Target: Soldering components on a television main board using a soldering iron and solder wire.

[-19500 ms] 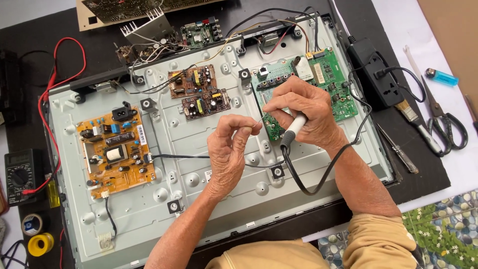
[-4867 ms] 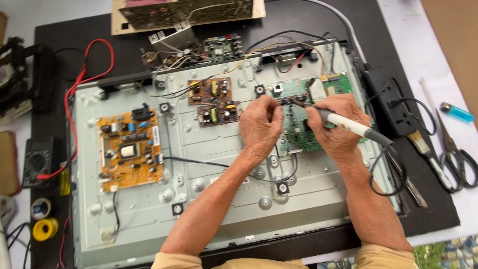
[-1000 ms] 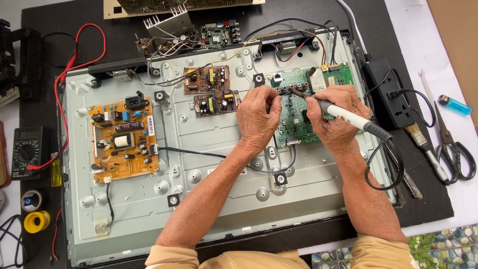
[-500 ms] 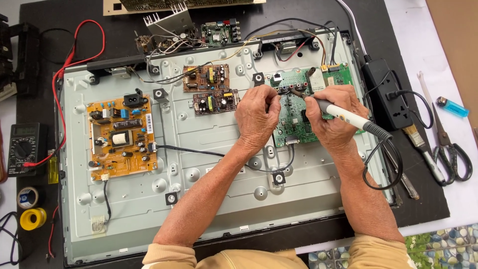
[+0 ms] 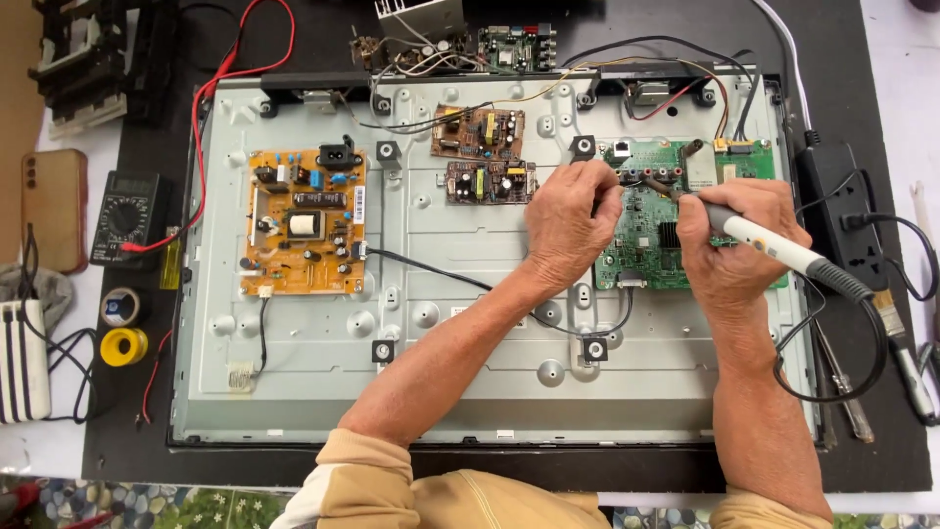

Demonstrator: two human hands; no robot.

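Black matting covers the desk (image 5: 881,460), and on it lies the grey metal back panel (image 5: 470,392) of a flat screen, opened up with its boards showing. An orange power board (image 5: 305,223) sits at the panel's left part, two small brown boards (image 5: 482,157) near the top middle, and a green circuit board (image 5: 651,235) at the right. Both hands work over the green board. The right hand (image 5: 736,240) holds a soldering iron (image 5: 774,250), fingers wrapped closed round its white handle like a pen. The iron's long axis runs diagonally: its tip points up and to the left onto the upper part of the green board, while the dark rear end points down and to the right, where its black cable (image 5: 832,377) loops off. The left hand (image 5: 573,225) rests on the board's left edge, fingers pinched narrow together near the iron's tip; what they pinch is too small to tell. A black multimeter (image 5: 125,217) and a yellow reel (image 5: 123,346) lie left of the panel, a black power strip (image 5: 837,220) to its right.
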